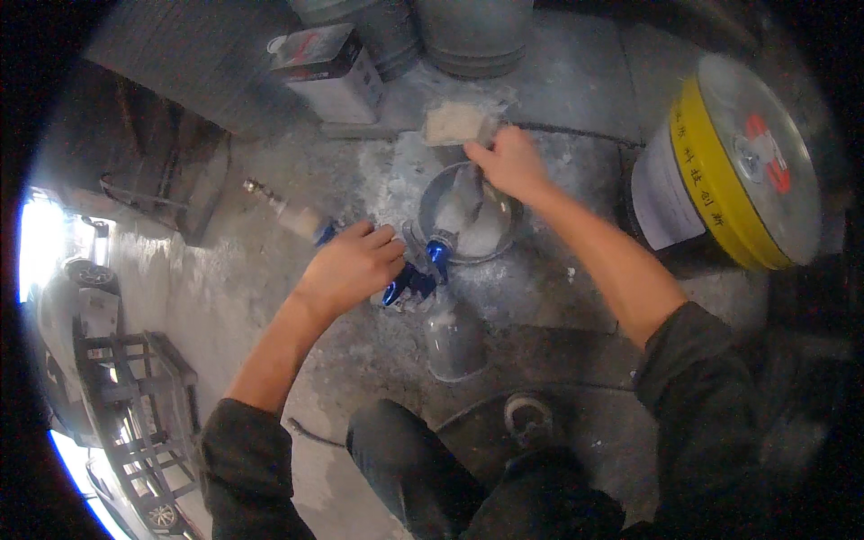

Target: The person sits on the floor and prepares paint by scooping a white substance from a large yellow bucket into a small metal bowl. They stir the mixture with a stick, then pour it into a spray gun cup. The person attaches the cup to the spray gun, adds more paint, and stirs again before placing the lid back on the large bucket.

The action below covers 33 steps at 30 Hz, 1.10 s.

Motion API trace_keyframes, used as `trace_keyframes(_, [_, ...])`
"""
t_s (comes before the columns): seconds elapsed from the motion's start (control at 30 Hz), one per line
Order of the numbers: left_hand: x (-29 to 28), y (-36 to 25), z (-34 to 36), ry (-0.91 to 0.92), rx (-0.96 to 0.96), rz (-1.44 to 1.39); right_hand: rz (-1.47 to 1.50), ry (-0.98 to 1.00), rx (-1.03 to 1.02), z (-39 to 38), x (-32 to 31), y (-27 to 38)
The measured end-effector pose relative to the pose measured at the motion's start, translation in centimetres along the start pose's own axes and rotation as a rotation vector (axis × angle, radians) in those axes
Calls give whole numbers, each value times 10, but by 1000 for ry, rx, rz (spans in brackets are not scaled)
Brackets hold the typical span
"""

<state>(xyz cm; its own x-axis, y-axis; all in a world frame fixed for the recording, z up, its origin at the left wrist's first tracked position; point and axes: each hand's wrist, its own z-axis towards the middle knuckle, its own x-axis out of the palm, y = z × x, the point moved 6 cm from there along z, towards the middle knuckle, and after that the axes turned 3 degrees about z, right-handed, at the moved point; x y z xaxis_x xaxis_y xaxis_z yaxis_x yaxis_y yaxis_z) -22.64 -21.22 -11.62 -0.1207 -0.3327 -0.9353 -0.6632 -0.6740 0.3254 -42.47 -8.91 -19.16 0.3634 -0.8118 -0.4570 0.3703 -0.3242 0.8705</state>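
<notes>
My left hand (355, 256) is closed on a blue metallic spray gun (409, 283), with a silvery fitting at its left end (256, 189) and a grey cup (454, 342) below. The gun's blue part reaches over the rim of a metal pot (490, 247) that holds pale grey material. My right hand (513, 166) is closed above the pot at a beige block-like object (456, 123) with a grey edge; whether this is a brush or something else, I cannot tell.
A large drum with a yellow band (697, 171) lies at the right. Grey buckets (472, 31) and a rectangular can (324, 76) stand at the back. A hose (315, 435) runs over the stained floor. A metal rack (144, 405) and cars (90, 279) show at the left.
</notes>
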Motion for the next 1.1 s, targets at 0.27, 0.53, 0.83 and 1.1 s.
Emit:
trace_keyframes(0.27, [16,12,-37,-69,-259,-327,-122,388,-98,-65,7,-23])
trace_keyframes(0.53, [46,10,-73,-227,-623,-835,-192,400,-157,-67,8,-16])
trace_keyframes(0.83, [99,-20,-101,-450,-1200,-1348,433,-84,416,-60,-19,-12])
trace_keyframes(1.1, [106,-43,-99,-556,-1424,-1484,282,-146,347,-67,-3,-42])
